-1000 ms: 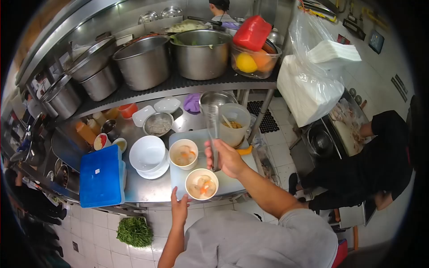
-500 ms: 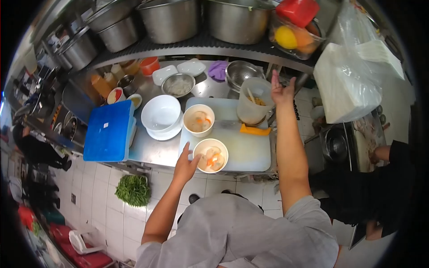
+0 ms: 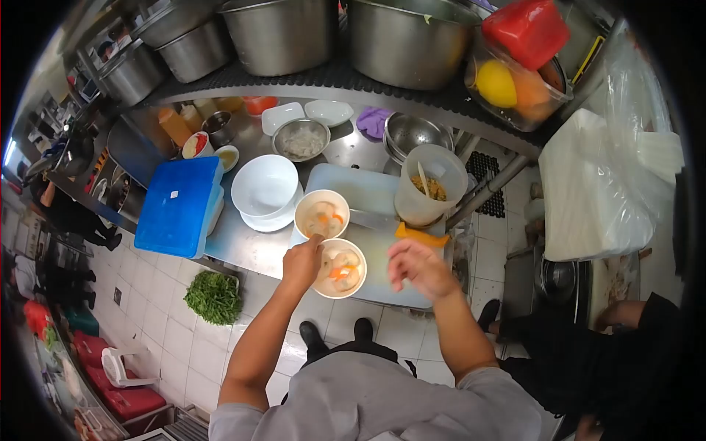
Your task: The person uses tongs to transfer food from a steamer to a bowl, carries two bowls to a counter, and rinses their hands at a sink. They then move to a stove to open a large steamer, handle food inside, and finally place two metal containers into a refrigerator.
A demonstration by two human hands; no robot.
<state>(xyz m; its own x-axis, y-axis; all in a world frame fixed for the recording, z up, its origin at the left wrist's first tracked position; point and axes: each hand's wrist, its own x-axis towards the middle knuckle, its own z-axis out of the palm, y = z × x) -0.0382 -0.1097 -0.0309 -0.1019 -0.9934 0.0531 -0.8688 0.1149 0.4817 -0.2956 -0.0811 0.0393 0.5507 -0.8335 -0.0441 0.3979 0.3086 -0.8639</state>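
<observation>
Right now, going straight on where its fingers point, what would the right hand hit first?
Probably the nearer filled bowl, just left of the right hand; height is unclear, so the hand might pass above its rim.

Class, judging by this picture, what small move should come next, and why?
Probably bring the right hand to the near bowl's right side: that hand looks free, and only the left hand seems to grip the rim.

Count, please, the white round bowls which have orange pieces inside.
2. The far bowl is on the cutting board; the near bowl appears just below, with the left hand at its rim. None seems hidden.
</observation>
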